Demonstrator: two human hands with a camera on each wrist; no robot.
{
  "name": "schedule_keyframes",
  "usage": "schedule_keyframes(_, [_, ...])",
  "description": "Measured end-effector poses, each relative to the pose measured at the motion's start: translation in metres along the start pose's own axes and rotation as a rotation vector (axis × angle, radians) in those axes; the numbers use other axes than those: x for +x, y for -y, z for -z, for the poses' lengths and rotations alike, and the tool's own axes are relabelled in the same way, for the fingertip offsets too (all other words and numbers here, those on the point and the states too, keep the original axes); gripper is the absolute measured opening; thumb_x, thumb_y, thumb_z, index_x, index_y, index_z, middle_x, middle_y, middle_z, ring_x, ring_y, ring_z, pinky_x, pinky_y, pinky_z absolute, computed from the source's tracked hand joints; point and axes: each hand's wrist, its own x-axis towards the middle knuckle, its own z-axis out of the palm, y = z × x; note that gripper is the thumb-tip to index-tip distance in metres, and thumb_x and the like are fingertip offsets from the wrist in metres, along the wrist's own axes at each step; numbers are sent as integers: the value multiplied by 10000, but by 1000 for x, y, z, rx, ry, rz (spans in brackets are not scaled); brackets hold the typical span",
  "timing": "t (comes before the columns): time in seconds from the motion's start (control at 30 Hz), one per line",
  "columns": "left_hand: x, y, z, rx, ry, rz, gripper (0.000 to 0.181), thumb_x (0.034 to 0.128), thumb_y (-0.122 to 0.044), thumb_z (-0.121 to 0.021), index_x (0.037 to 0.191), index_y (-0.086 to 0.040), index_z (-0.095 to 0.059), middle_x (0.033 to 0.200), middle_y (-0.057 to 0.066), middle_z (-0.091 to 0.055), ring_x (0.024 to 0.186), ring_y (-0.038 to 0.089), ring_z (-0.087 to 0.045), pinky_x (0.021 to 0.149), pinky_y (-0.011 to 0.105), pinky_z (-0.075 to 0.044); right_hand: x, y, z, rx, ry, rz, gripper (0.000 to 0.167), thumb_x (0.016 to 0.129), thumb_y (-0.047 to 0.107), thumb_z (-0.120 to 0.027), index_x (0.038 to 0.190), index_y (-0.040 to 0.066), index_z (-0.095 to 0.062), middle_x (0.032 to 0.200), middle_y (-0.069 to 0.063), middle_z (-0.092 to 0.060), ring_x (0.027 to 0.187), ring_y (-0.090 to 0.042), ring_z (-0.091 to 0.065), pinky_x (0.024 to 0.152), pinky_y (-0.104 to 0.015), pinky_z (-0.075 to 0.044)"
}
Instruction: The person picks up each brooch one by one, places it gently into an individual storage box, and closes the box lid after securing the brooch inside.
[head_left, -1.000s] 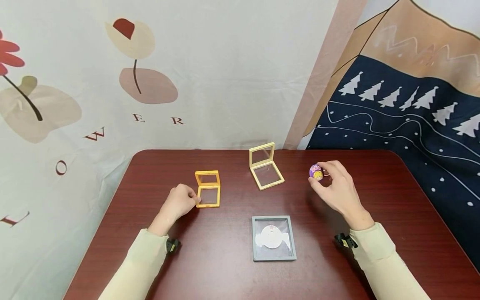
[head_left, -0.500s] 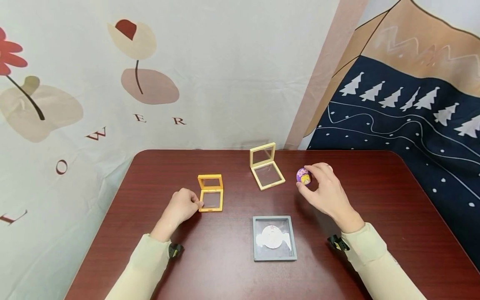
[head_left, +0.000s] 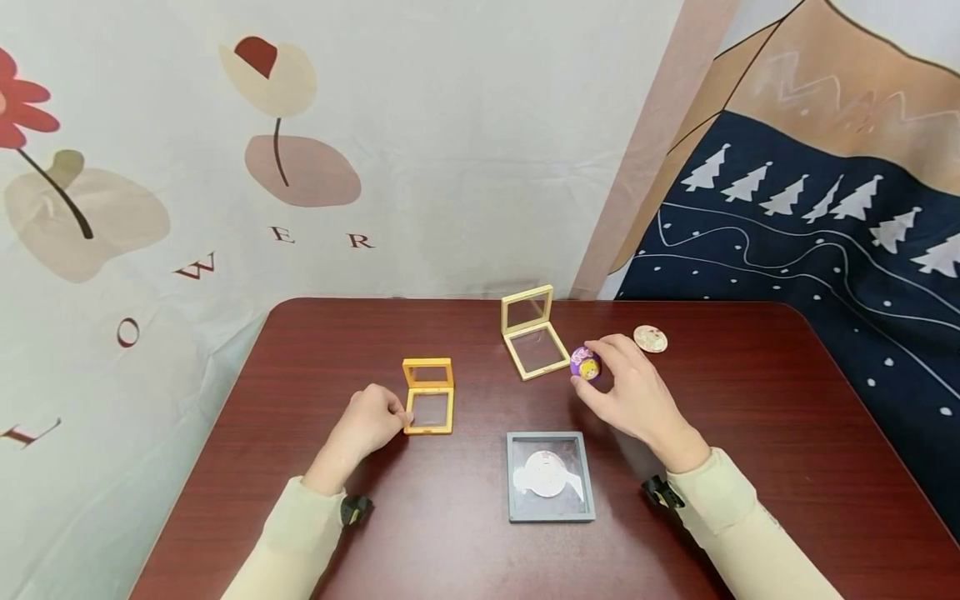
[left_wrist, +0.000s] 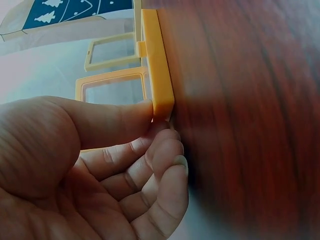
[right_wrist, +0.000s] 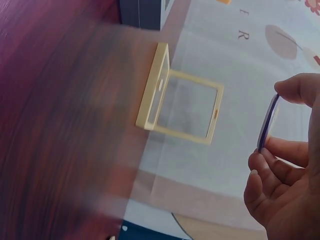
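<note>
My left hand [head_left: 367,425] pinches the near left corner of an orange hinged display frame [head_left: 451,410], which stands with its lid raised. In the left wrist view, thumb and fingers grip the edge of the orange frame [left_wrist: 160,70]. My right hand [head_left: 633,392] holds a round purple badge [head_left: 585,364] with a yellow figure on it, just right of the pale yellow display frame [head_left: 559,343]. Seen edge-on in the right wrist view, the badge [right_wrist: 268,122] is pinched between thumb and fingers, apart from the pale yellow frame [right_wrist: 152,90], whose lid is also raised.
A closed grey frame [head_left: 512,483] with a white disc [head_left: 545,473] inside lies in the middle front of the dark red table [head_left: 465,550]. Behind my right hand lies a pale round disc [head_left: 650,338]. A printed cloth [head_left: 465,167] hangs behind the table.
My left hand has drawn the orange frame nearer and slightly right. My right hand has carried the purple badge left towards the pale yellow frame, uncovering the pale disc behind it.
</note>
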Motion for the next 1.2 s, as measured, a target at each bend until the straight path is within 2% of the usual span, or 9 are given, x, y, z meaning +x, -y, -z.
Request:
schedule_keyframes(0.27, [-5,-2,-4,-10,-15,-16,324,926,-120,-781,621,-81,-678,580,-36,-555,599,170,-492,584,299,-409,4,12,-9,-1,43,19,466,815,236,-839,1191,-7,-709,1118,-93,-649,1050,-243,-593,876,-431,-528])
schedule_keyframes(0.43, [-7,-4,-6,-8,-3,-17,333,933,-120,-782,617,-92,-683,570,-37,-559,585,163,-483,571,294,-400,6,21,-14,-1,66,19,459,824,252,-830,1196,11,-715,1114,-73,-645,1041,-225,-589,857,-418,-533])
schedule_keyframes(0.67, [-11,-7,-8,-9,4,-31,330,926,-109,-787,611,-89,-692,565,-38,-560,568,158,-477,560,291,-395,10,34,-20,7,61,59,458,813,248,-830,1180,-2,-718,1101,-98,-646,1019,-253,-606,855,-434,-539])
schedule_keyframes(1.2, [-16,-10,-11,-4,39,-55,327,919,-99,-791,607,-99,-694,579,-35,-572,547,135,-469,545,277,-391,20,60,-31,21,111,112,433,817,260,-838,1152,13,-718,1068,-67,-647,978,-218,-605,843,-388,-539])
